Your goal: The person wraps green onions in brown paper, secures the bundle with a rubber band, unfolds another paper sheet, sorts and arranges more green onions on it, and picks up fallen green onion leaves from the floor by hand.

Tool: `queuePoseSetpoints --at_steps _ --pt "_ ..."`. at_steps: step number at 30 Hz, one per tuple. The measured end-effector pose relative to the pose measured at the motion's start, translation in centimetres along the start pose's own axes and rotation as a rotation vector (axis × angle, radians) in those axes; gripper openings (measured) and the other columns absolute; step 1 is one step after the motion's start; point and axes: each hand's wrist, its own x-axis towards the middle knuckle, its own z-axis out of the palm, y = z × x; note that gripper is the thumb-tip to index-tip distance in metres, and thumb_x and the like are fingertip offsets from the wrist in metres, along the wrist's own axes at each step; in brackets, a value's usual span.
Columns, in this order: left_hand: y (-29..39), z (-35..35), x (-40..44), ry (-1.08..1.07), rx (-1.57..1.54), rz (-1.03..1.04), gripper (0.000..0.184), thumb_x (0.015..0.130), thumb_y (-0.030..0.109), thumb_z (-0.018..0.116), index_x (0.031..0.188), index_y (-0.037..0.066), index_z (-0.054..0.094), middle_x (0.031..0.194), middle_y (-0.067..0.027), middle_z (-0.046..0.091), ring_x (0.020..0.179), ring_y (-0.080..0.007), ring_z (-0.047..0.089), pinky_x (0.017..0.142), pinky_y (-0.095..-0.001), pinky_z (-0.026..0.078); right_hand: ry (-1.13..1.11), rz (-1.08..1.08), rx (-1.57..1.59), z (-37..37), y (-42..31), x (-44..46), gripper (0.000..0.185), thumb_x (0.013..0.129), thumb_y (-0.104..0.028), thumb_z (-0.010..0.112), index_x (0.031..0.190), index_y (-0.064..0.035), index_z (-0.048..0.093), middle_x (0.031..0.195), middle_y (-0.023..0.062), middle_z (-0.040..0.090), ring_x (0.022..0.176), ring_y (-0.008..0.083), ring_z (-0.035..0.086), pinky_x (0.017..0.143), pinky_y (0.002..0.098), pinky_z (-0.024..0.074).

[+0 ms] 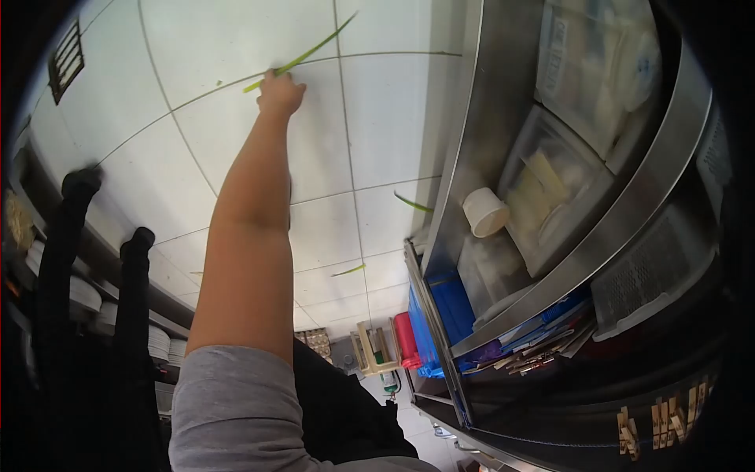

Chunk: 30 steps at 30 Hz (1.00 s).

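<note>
My left hand (281, 93) reaches down to the white tiled floor, its fingers closed on a long, thin green leaf (318, 49) that looks like a scallion top. The leaf lies slantwise, its pale end poking out to the left of the fingers and its tip to the upper right. Farther down the floor are a second green strip (413, 203) near the metal shelving and a third green strip (348, 271). A tiny green scrap (219, 82) sits left of the hand. My right hand is out of view.
Metal shelving (464, 118) along the right holds clear plastic tubs (558, 189) and a white cup (485, 212). Another person's black-clad legs (59, 252) stand at the left beside shelves of stacked white dishes (160, 344). A floor drain grate (67, 61) is at upper left.
</note>
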Motion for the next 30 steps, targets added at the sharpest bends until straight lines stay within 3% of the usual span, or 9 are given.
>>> queuePoseSetpoints --at_steps 10,13,15,17,21,23,26,28,30 --pt "-11.0 4.6 -16.4 -0.117 -0.107 0.092 0.048 0.085 0.033 0.067 0.117 -0.002 0.065 0.131 -0.0183 0.053 0.119 -0.0353 0.055 0.1 -0.0451 0.046 0.021 0.204 0.307 -2.1 0.5 -0.8 0.084 0.084 -0.055 0.068 0.138 0.0023 0.038 0.131 0.0246 0.056 0.11 0.0424 0.063 0.082 0.0598 0.0525" --pt "-16.0 2.3 -23.5 -0.127 -0.168 0.121 0.044 0.084 0.029 0.071 0.114 -0.003 0.066 0.126 -0.0217 0.055 0.114 -0.0366 0.058 0.098 -0.0427 0.047 0.065 0.311 0.279 1.3 -5.0 -1.4 0.053 0.106 -0.029 0.026 0.141 0.0081 0.039 0.14 0.027 0.043 0.133 0.0377 0.041 0.111 0.0426 0.0358" --pt "-17.6 -0.4 -26.3 -0.141 -0.193 0.132 0.043 0.085 0.027 0.071 0.116 -0.003 0.066 0.124 -0.0218 0.056 0.111 -0.0372 0.059 0.097 -0.0419 0.048 -0.11 -0.056 -0.174 -0.1 -2.6 -1.6 0.054 0.106 -0.031 0.028 0.142 0.0084 0.038 0.142 0.0251 0.042 0.135 0.0342 0.04 0.113 0.0407 0.0334" --pt "-18.5 -2.8 -27.7 -0.122 -0.177 0.153 0.044 0.084 0.028 0.071 0.116 -0.002 0.066 0.124 -0.0216 0.056 0.111 -0.0363 0.059 0.096 -0.0411 0.048 0.059 0.239 0.227 1.2 -4.0 -1.7 0.054 0.106 -0.031 0.032 0.144 0.006 0.038 0.146 0.0216 0.041 0.136 0.0307 0.04 0.114 0.0385 0.0302" --pt "-17.1 -5.9 -30.2 -0.033 -0.255 0.179 0.04 0.084 0.027 0.072 0.113 -0.001 0.068 0.12 -0.0183 0.058 0.108 -0.0338 0.061 0.094 -0.0405 0.049 0.01 0.169 0.342 1.5 -5.0 -1.5 0.046 0.106 -0.024 0.039 0.145 0.0006 0.041 0.148 0.0171 0.042 0.136 0.0265 0.04 0.116 0.036 0.0265" --pt "-14.5 -6.9 -32.6 0.035 -0.414 0.255 0.035 0.084 0.025 0.072 0.107 -0.001 0.07 0.115 -0.0143 0.062 0.103 -0.031 0.062 0.09 -0.0397 0.05 0.0 0.002 0.287 1.3 -6.8 -1.4 0.041 0.105 -0.016 0.042 0.141 0.0025 0.044 0.146 0.0186 0.043 0.135 0.0278 0.042 0.114 0.0371 0.0323" --pt "-10.2 -6.6 -37.9 0.096 -0.7 0.193 0.016 0.081 0.01 0.074 0.095 0.003 0.072 0.094 -0.0095 0.065 0.082 -0.0193 0.065 0.073 -0.0313 0.052 0.401 -0.387 0.365 0.5 -5.5 -4.4 0.033 0.105 -0.01 0.04 0.133 0.0046 0.048 0.142 0.0205 0.045 0.125 0.0296 0.052 0.106 0.0404 0.0466" --pt "-9.1 -3.2 -39.5 0.117 -0.844 0.137 0.009 0.08 0.005 0.073 0.089 0.004 0.072 0.084 -0.0076 0.063 0.077 -0.0166 0.064 0.071 -0.029 0.052 0.452 -0.14 0.564 0.9 -9.7 -11.6 0.032 0.104 -0.013 0.042 0.13 0.004 0.049 0.134 0.0197 0.053 0.118 0.0263 0.057 0.101 0.039 0.0494" --pt "-8.4 0.0 -41.0 0.087 -0.899 0.175 0.013 0.079 0.002 0.07 0.091 0.007 0.073 0.081 -0.0065 0.061 0.077 -0.016 0.064 0.071 -0.0267 0.05 -0.504 -0.269 1.022 6.1 -12.4 -20.8 0.039 0.085 -0.014 0.064 0.123 -0.006 0.06 0.125 0.0159 0.06 0.108 0.0357 0.06 0.099 0.0442 0.0463"
